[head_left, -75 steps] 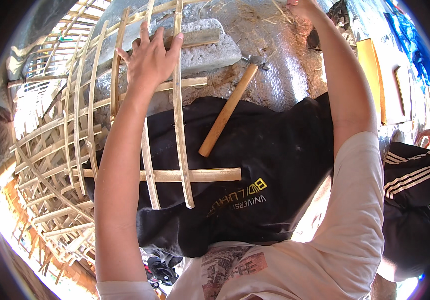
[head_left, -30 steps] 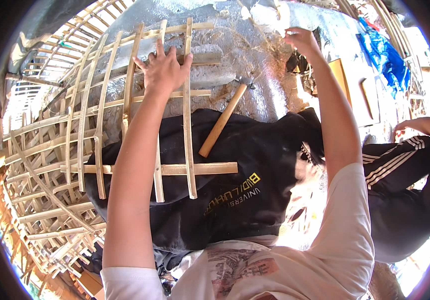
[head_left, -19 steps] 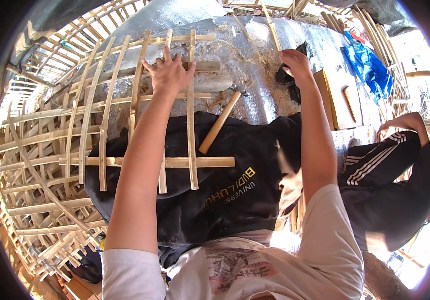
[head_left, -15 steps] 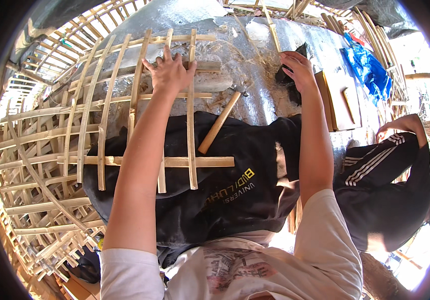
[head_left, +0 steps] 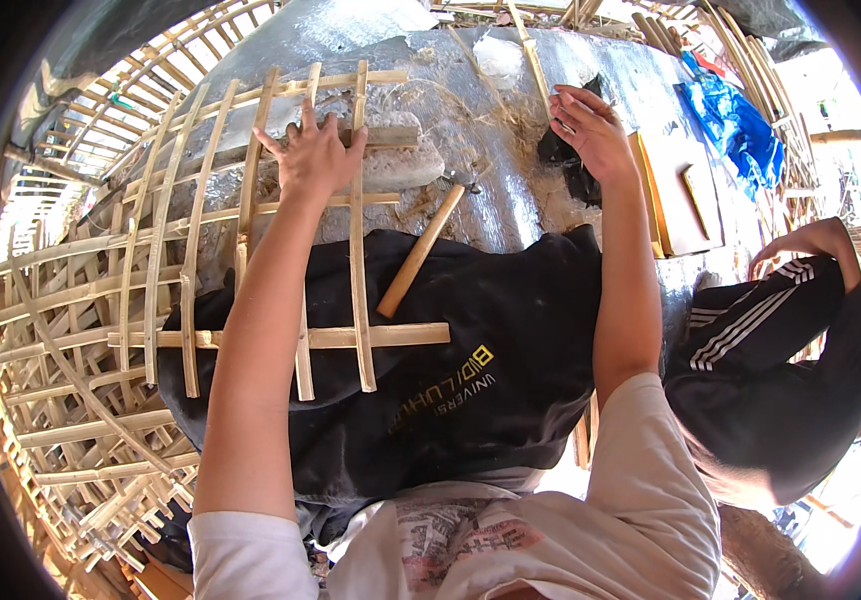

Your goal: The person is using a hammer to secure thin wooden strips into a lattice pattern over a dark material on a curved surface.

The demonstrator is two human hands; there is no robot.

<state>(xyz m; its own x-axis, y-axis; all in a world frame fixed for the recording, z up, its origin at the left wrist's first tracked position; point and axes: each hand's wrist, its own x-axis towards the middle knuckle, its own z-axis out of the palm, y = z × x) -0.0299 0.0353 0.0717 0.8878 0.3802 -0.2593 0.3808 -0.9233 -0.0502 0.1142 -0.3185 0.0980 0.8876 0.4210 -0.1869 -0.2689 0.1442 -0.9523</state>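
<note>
A lattice of crossed bamboo strips (head_left: 359,260) lies in front of me, partly over the dark cloth on my lap. My left hand (head_left: 313,155) rests on its far part, fingers spread between two of the lengthwise strips. Farther right, my right hand (head_left: 593,135) is raised with thumb and fingertips pinched together; whatever they hold is too small to make out. The end of a long bamboo strip (head_left: 531,50) reaches close to those fingertips; I cannot tell if they touch. A short wooden handle (head_left: 421,252) lies slanted on the dark cloth (head_left: 511,300), right of the lattice.
Stacked bamboo lattices (head_left: 81,350) fill the left side. A brown board or box (head_left: 676,200) and crumpled blue plastic (head_left: 736,130) lie at the right on the grey sheet (head_left: 481,215). Behind my right hand is a black bag (head_left: 576,170). Another person in dark clothes (head_left: 781,400) sits at the right.
The lattice and handle appear slightly farther left, as the whole view has shifted a little. My right hand's fingers have lifted and drawn together. My left hand stays spread on the lattice.
</note>
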